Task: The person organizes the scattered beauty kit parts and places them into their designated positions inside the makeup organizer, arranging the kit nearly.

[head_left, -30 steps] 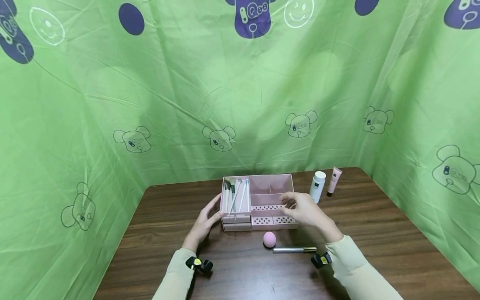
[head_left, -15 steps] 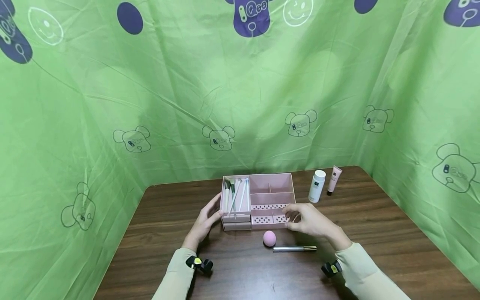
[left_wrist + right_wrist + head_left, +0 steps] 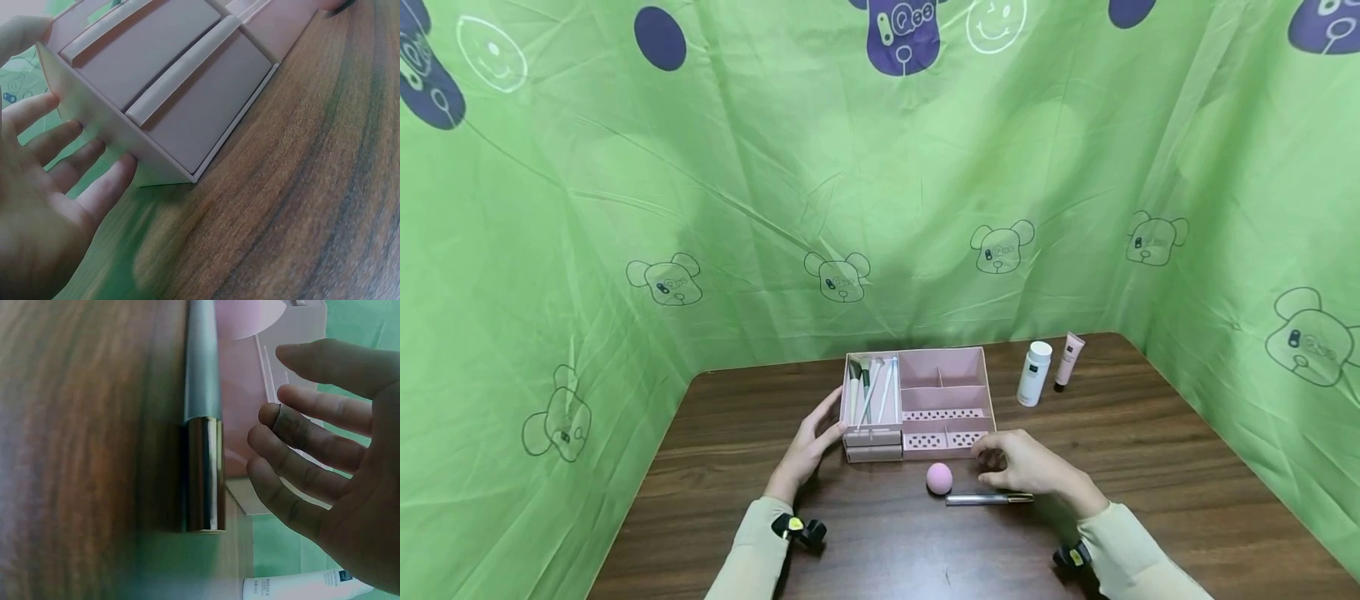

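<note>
A pink makeup organizer point(image 3: 919, 364) stands on the table, several makeup brushes point(image 3: 854, 396) lying in its left compartment. My left hand point(image 3: 805, 447) rests against its left side. In the left wrist view the fingers point(image 3: 115, 178) touch the side wall and the thumb lies at the top front edge. My right hand point(image 3: 1036, 467) hovers at the organizer's front right corner, holding nothing, fingers loosely bent. Just below it lies a slim silver cosmetic tube point(image 3: 976, 500) with a gold-coloured end point(image 3: 206, 475). Left of the tube sits a round pink makeup sponge point(image 3: 939, 478).
A white bottle point(image 3: 1033, 377) and a small pink squeeze tube point(image 3: 1068, 363) with a dark cap stand at the back right of the wooden table point(image 3: 730, 483). Green printed cloth point(image 3: 760, 208) hangs around the back and sides. The organizer's front drawers point(image 3: 206, 106) are closed.
My right hand has moved from above the organizer's right compartments toward me, down to near the silver tube. The left hand and the organizer have stayed in place.
</note>
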`<state>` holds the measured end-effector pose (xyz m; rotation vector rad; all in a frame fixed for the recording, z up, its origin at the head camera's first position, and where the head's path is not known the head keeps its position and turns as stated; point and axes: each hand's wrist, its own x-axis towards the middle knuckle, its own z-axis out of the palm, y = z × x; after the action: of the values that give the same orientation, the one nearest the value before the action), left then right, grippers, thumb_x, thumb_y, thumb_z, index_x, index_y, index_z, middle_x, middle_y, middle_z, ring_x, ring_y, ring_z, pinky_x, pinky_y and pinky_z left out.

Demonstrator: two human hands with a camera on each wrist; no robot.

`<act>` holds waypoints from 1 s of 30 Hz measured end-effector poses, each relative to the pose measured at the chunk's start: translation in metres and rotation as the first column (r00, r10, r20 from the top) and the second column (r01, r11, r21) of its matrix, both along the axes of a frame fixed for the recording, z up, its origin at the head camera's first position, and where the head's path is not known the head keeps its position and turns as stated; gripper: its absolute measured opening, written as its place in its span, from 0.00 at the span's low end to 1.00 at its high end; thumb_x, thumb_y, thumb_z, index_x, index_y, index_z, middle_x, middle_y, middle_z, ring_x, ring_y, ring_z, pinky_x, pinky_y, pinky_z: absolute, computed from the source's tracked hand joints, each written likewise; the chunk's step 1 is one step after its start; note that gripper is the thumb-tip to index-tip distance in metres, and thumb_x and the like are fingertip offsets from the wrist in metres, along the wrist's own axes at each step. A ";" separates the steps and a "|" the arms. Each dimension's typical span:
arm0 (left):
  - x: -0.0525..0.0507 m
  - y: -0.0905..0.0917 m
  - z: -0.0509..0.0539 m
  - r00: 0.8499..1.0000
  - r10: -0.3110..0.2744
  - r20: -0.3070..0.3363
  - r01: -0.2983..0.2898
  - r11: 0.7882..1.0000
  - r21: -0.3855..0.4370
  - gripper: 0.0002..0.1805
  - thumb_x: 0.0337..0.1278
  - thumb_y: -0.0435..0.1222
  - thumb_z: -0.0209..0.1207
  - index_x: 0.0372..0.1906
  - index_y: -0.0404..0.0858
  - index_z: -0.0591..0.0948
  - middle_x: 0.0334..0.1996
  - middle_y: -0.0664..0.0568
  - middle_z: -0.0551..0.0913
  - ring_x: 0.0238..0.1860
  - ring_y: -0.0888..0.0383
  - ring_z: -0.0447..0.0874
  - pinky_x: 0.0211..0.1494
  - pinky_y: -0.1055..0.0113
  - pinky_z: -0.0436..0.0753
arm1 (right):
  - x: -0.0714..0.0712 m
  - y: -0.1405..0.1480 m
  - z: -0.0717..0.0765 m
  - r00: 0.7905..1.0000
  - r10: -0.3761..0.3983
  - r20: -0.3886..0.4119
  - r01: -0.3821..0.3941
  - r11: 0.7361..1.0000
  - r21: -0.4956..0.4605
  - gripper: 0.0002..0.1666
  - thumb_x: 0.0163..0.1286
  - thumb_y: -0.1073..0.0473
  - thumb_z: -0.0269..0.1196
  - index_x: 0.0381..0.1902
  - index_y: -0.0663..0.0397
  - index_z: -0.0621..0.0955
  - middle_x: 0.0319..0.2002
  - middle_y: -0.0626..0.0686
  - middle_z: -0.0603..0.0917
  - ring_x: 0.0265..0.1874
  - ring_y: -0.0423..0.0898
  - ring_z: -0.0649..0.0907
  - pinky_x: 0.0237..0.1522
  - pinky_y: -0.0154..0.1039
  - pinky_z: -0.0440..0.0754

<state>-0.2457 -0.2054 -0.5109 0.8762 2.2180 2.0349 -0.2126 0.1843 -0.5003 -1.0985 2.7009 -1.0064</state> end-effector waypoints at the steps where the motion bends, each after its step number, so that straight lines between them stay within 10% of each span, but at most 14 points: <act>1: 0.000 0.000 0.000 1.000 0.000 -0.004 0.000 1.000 0.001 0.34 0.68 0.25 0.50 0.74 0.26 0.53 0.73 0.31 0.57 0.71 0.32 0.55 0.71 0.64 0.64 | 0.001 0.000 -0.001 1.000 0.006 0.000 -0.006 1.000 0.006 0.15 0.55 0.61 0.71 0.42 0.57 0.83 0.31 0.50 0.86 0.30 0.47 0.84 0.32 0.37 0.84; 9: 0.000 0.001 -0.001 1.000 0.001 -0.018 -0.001 1.000 -0.004 0.33 0.67 0.24 0.50 0.74 0.26 0.53 0.72 0.29 0.58 0.70 0.30 0.56 0.73 0.55 0.64 | 0.006 0.001 -0.009 1.000 0.012 -0.002 -0.012 0.998 0.068 0.14 0.54 0.61 0.72 0.40 0.52 0.84 0.31 0.47 0.84 0.29 0.42 0.82 0.32 0.35 0.82; 20: 0.002 0.001 0.000 1.000 0.012 -0.002 -0.012 1.000 -0.004 0.33 0.67 0.25 0.50 0.74 0.27 0.53 0.72 0.31 0.59 0.70 0.31 0.57 0.69 0.70 0.66 | 0.010 0.004 -0.010 0.999 0.046 0.008 -0.047 0.995 0.093 0.16 0.49 0.61 0.74 0.38 0.53 0.85 0.28 0.46 0.84 0.27 0.39 0.81 0.30 0.31 0.80; 30: 0.001 0.001 0.001 1.000 0.016 -0.027 -0.016 1.000 -0.011 0.33 0.67 0.25 0.50 0.74 0.25 0.53 0.71 0.28 0.58 0.70 0.30 0.57 0.70 0.34 0.54 | 0.010 0.008 -0.012 0.996 0.084 -0.045 -0.076 0.985 0.157 0.12 0.47 0.65 0.72 0.31 0.46 0.86 0.25 0.42 0.82 0.24 0.32 0.78 0.26 0.24 0.75</act>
<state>-0.2448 -0.2044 -0.5100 0.8926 2.2550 2.0278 -0.2023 0.1925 -0.5122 -1.2070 2.6959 -0.7520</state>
